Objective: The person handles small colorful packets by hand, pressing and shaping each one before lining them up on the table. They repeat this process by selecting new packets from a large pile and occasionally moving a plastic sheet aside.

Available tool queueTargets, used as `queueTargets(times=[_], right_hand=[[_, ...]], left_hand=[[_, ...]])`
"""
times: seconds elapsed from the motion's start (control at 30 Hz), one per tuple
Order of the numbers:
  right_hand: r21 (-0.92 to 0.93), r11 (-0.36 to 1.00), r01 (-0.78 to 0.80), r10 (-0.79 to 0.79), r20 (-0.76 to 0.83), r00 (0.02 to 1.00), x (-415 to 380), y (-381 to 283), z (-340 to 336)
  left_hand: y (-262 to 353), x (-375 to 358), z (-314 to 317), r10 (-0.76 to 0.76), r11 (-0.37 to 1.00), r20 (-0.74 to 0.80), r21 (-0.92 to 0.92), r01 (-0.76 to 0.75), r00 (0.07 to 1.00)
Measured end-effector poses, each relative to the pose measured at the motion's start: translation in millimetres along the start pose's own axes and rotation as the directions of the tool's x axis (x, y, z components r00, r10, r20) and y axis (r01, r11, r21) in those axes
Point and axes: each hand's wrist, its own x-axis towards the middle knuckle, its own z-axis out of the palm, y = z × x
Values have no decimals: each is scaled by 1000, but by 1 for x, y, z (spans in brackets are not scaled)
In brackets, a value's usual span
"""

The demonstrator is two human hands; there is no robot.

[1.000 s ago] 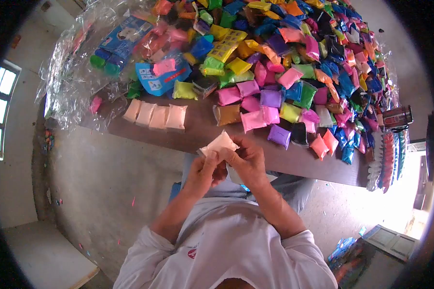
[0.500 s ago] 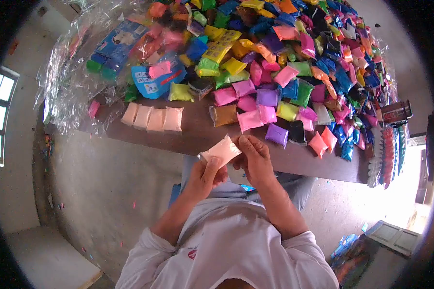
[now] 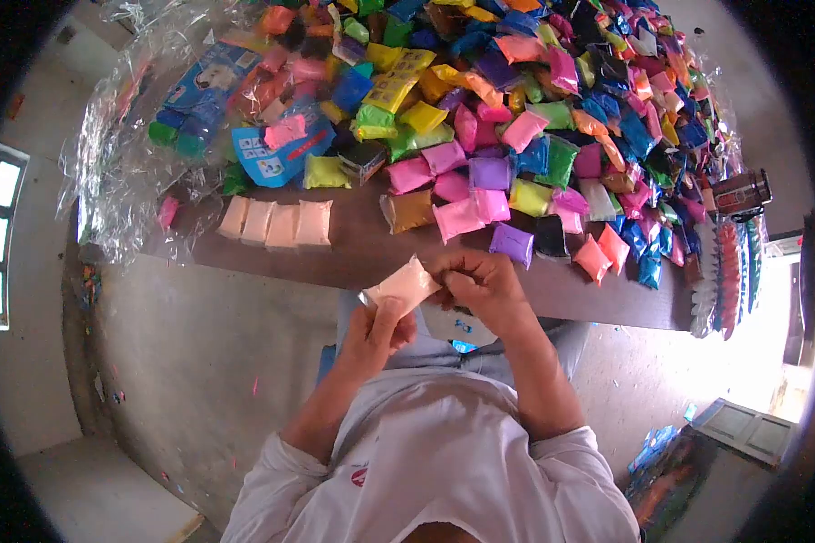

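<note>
A peach-coloured soft packet (image 3: 402,283) in clear film is held in front of the table edge, tilted up to the right. My left hand (image 3: 380,333) is closed on its lower side, the thumb lying over its face. At the packet's right end, my right hand (image 3: 487,285) pinches the corner of the film; its fingertips are partly hidden. Several matching peach packets (image 3: 282,223) lie side by side in a row on the dark brown table (image 3: 353,252), beyond my left hand. A brown packet (image 3: 409,211) and a purple packet (image 3: 512,244) lie beyond my right hand.
A large heap of coloured packets (image 3: 507,136) covers the back of the table. Crumpled clear plastic (image 3: 109,172) and a blue printed wrapper (image 3: 276,163) are at the left. A dark jar (image 3: 743,193) and clear plastic trays (image 3: 704,290) stand at the right edge.
My right hand has turned and its elbow swung slightly outward, still at the packet's right end. The packet has shifted a little left in my hands. The whole view has moved slightly.
</note>
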Motion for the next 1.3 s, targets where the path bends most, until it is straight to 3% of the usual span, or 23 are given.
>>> queueTargets(times=[0.03, 0.17, 0.23, 0.37, 0.43, 0.47, 0.57, 0.63, 0.67, 0.77, 0.83, 0.93, 0.97, 1.03, 1.17, 1.3], right_hand=[[119, 993, -12, 7, 37, 999, 0, -1, -1], [113, 994, 12, -24, 105, 994, -1, -2, 2], [-70, 997, -44, 46, 26, 999, 2, -2, 6], [-122, 992, -24, 30, 46, 998, 5, 4, 1], [92, 996, -17, 9, 87, 996, 4, 5, 0], [92, 996, -17, 9, 87, 996, 4, 3, 2], [77, 997, -15, 13, 30, 999, 3, -2, 4], [-103, 994, -22, 28, 58, 998, 4, 1, 0], [-101, 995, -25, 30, 55, 998, 4, 3, -2], [-60, 998, -2, 6, 67, 998, 4, 7, -5], [176, 984, -37, 15, 124, 992, 2, 5, -7], [282, 959, -36, -3, 138, 990, -1, 0, -7], [284, 958, -35, -4, 135, 991, -2, -3, -5], [36, 991, -129, 127, 50, 991, -2, -7, -3], [-12, 999, -37, 37, 44, 998, 0, 8, -7], [83, 996, -36, 29, 92, 995, -1, 7, -12]], left_hand=[[-1, 1, -1, 6, 1000, 7, -8, -6, 1000], [4, 2, 1, 46, 998, 7, -35, -46, 999], [2, 1, -1, 35, 999, 25, 6, -36, 999], [2, 1, -1, 69, 997, 32, 33, -70, 997], [1, 1, -3, 36, 996, 49, 75, -40, 998], [1, 1, -3, 36, 996, 49, 76, -40, 998], [2, 0, -3, 42, 996, 43, 83, -45, 998], [0, 1, -2, 35, 996, 59, 75, -39, 998], [-1, 0, -2, 32, 997, 61, 75, -36, 998], [-1, 0, -2, 38, 993, 73, 107, -46, 997], [1, 0, -1, 28, 999, 80, 19, -30, 996], [3, 0, 1, 8, 1000, 48, 24, -9, 999], [4, 0, 1, 6, 1000, 51, 26, -8, 999], [5, 1, 1, 20, 999, 72, 28, -22, 997], [5, 1, 2, 41, 998, 94, 45, -46, 995], [8, 0, 4, 40, 995, 99, 83, -48, 994]])
